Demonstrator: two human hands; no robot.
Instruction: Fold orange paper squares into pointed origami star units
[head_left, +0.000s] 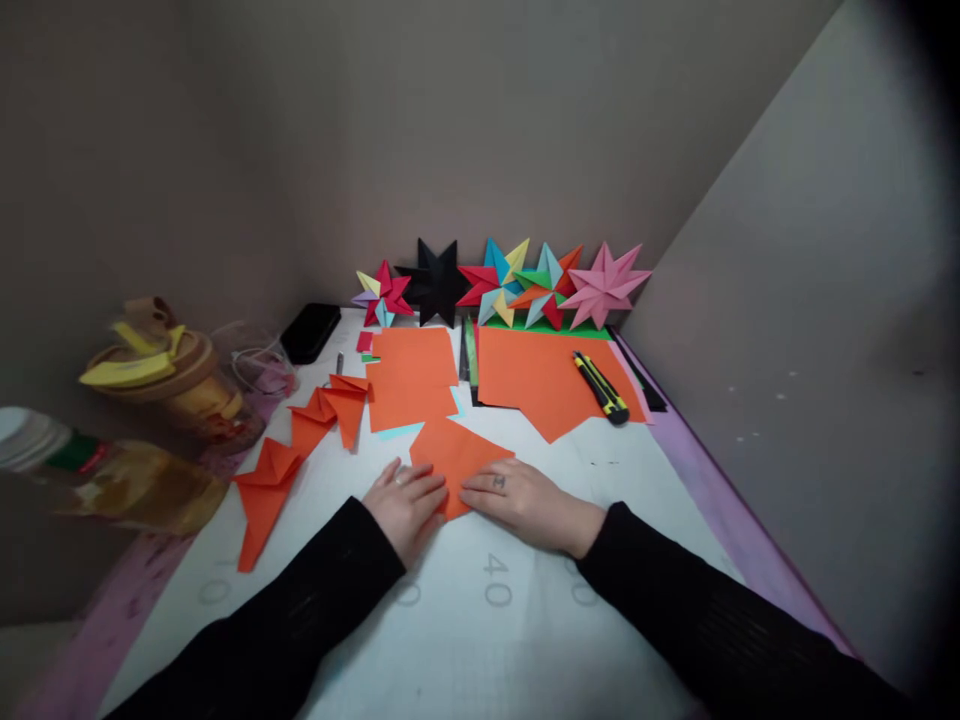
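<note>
An orange sheet of paper (461,450) lies on the white mat in front of me, turned cornerwise, its lower part narrowed between my hands. My left hand (407,505) rests on its lower left edge with fingers stretched out. From the other side my right hand (521,500), a ring on one finger, lies flat on the lower right edge. Both palms face down and partly cover the paper, so any fold beneath them is hidden. Several folded orange pieces (268,480) sit in a row to the left.
Behind are stacked orange sheets (412,365) and a yellow-black utility knife (600,387) on larger orange paper (532,370). Folded paper stars (437,283) lean on the wall. At left stand a bottle (142,480), a lidded cup (195,385) and a black phone (311,333).
</note>
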